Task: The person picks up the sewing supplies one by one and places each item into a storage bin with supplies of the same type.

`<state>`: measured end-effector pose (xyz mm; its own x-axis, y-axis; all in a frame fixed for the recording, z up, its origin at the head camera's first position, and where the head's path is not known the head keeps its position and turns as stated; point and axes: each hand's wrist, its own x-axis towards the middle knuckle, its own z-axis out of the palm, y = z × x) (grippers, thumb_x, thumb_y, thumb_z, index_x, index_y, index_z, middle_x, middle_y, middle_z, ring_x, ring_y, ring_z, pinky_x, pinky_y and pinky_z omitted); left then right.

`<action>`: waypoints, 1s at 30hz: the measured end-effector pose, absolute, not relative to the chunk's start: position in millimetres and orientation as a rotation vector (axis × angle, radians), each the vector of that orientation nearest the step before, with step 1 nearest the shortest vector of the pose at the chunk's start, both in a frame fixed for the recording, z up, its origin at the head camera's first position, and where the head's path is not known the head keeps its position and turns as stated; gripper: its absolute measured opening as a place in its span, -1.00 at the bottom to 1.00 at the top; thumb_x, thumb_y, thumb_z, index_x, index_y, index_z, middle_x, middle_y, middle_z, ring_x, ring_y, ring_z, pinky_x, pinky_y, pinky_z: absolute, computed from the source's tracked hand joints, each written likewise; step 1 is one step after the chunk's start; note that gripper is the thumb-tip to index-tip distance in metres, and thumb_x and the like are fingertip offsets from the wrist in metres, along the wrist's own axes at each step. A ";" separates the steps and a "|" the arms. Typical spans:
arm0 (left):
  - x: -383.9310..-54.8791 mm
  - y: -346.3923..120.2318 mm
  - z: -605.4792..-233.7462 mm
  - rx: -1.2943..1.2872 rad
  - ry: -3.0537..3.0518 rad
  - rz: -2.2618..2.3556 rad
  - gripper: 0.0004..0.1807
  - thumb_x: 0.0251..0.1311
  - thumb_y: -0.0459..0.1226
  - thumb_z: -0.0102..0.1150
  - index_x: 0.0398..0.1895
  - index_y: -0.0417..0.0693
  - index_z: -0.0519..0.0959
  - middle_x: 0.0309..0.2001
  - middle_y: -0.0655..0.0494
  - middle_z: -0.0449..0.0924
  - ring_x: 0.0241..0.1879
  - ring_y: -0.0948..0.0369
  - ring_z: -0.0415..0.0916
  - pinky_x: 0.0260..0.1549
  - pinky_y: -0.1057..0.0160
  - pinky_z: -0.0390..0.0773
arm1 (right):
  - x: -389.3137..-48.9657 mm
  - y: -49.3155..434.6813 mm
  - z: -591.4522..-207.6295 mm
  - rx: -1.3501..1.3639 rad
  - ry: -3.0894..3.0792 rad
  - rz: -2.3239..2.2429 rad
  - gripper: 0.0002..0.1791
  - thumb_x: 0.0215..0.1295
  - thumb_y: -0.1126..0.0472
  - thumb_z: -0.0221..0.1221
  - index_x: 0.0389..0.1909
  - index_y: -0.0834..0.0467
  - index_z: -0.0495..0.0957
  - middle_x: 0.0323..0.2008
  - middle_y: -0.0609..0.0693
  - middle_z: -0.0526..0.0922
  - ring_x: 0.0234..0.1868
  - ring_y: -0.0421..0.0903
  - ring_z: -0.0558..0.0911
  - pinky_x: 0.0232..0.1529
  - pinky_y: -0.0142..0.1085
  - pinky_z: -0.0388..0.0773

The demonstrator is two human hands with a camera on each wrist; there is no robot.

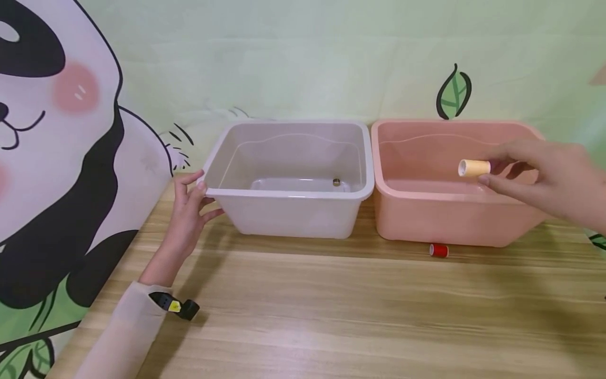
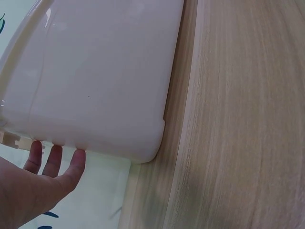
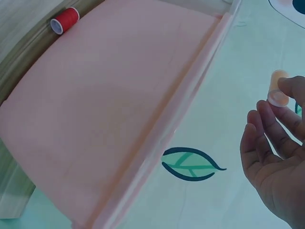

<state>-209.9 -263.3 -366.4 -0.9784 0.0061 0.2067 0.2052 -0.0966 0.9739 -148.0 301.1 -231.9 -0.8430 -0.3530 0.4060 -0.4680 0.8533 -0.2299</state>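
Between thumb and fingers, my right hand (image 1: pixel 561 176) pinches a pale orange thread spool (image 1: pixel 475 168), held over the pink bin in the head view. The spool (image 3: pixel 278 88) shows its white end in the right wrist view. My left hand (image 1: pixel 187 210) grips the front left corner of the white bin (image 1: pixel 289 213) at its rim. Three of that hand's fingertips (image 2: pixel 78 156) rest against the bin's side in the left wrist view. A small round dark-and-gold thing (image 1: pixel 336 182) lies inside the white bin, toward its right end.
The pink bin (image 1: pixel 440 218) stands right beside the white one, on the wooden table (image 1: pixel 331 310). A red thread spool (image 1: pixel 439 250) lies on its side before the pink bin. Behind the bins hangs a pale green backdrop (image 1: pixel 303 63) with a panda picture.
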 end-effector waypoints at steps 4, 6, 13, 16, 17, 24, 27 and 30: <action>-210.1 -263.5 -366.5 -0.235 -2.020 -2.216 -0.56 0.56 -0.02 -0.05 0.35 0.18 0.11 0.25 0.01 0.37 0.07 0.10 0.49 -0.06 0.18 0.69 | -150.3 301.2 -227.6 0.605 -2.668 0.433 -0.65 0.11 0.36 0.46 -0.05 0.16 0.70 -0.30 -0.04 0.68 -0.37 -0.58 0.45 -0.37 -0.74 0.33; -210.3 -263.6 -366.8 -0.236 -2.021 -2.215 -0.56 0.55 -0.02 -0.05 0.35 0.19 0.11 0.24 0.02 0.36 0.06 0.12 0.50 -0.06 0.18 0.69 | -151.4 301.3 -225.7 0.598 -2.664 0.452 -0.66 0.13 0.35 0.45 -0.04 0.14 0.70 -0.30 -0.03 0.68 -0.37 -0.59 0.44 -0.34 -0.76 0.33; -210.8 -264.1 -367.7 -0.237 -2.016 -2.221 -0.58 0.56 -0.02 -0.06 0.35 0.22 0.13 0.22 0.06 0.37 0.06 0.14 0.51 -0.07 0.21 0.68 | -158.4 303.5 -217.6 0.560 -2.683 0.500 -0.77 0.28 0.23 0.38 -0.05 0.11 0.69 -0.31 -0.05 0.68 -0.33 -0.62 0.43 -0.26 -0.79 0.34; -211.0 -263.9 -367.6 -0.238 -2.017 -2.220 -0.56 0.56 -0.02 -0.05 0.35 0.21 0.12 0.23 0.06 0.37 0.06 0.14 0.51 -0.07 0.20 0.69 | -161.9 305.9 -213.8 0.562 -2.692 0.500 -0.77 0.30 0.19 0.37 -0.05 0.09 0.70 -0.34 -0.19 0.66 -0.32 -0.60 0.46 -0.25 -0.79 0.35; -211.1 -263.7 -367.6 -0.238 -2.015 -2.222 -0.56 0.56 -0.02 -0.05 0.36 0.21 0.12 0.23 0.05 0.37 0.07 0.13 0.51 -0.07 0.20 0.68 | -163.2 306.5 -212.3 0.563 -2.698 0.506 -0.77 0.31 0.18 0.37 -0.04 0.08 0.70 -0.34 -0.23 0.65 -0.32 -0.60 0.46 -0.24 -0.79 0.36; -212.0 -263.6 -366.5 -0.238 -2.013 -2.213 -0.59 0.55 -0.01 -0.05 0.33 0.24 0.14 0.24 0.04 0.40 0.06 0.13 0.51 -0.08 0.20 0.69 | -181.4 313.9 -194.6 0.441 -2.783 0.736 -0.67 0.37 0.14 0.32 0.10 0.15 0.63 -0.35 -0.42 0.62 -0.32 -0.65 0.51 -0.34 -0.74 0.40; -211.4 -263.3 -366.2 -0.240 -2.008 -2.218 -0.60 0.55 -0.02 -0.05 0.32 0.24 0.14 0.24 0.05 0.40 0.05 0.14 0.52 -0.09 0.20 0.69 | -189.7 317.1 -189.2 0.418 -2.821 0.721 -0.65 0.38 0.09 0.31 0.11 0.13 0.62 -0.36 -0.49 0.59 -0.32 -0.65 0.51 -0.38 -0.72 0.40; -210.3 -263.1 -366.5 -0.236 -2.014 -2.218 -0.60 0.56 -0.03 -0.06 0.32 0.23 0.13 0.23 0.05 0.40 0.05 0.16 0.52 -0.08 0.20 0.69 | -196.1 317.9 -187.4 0.431 -2.861 0.562 -0.64 0.37 0.02 0.31 0.11 0.07 0.63 -0.33 -0.43 0.63 -0.36 -0.71 0.46 -0.40 -0.70 0.40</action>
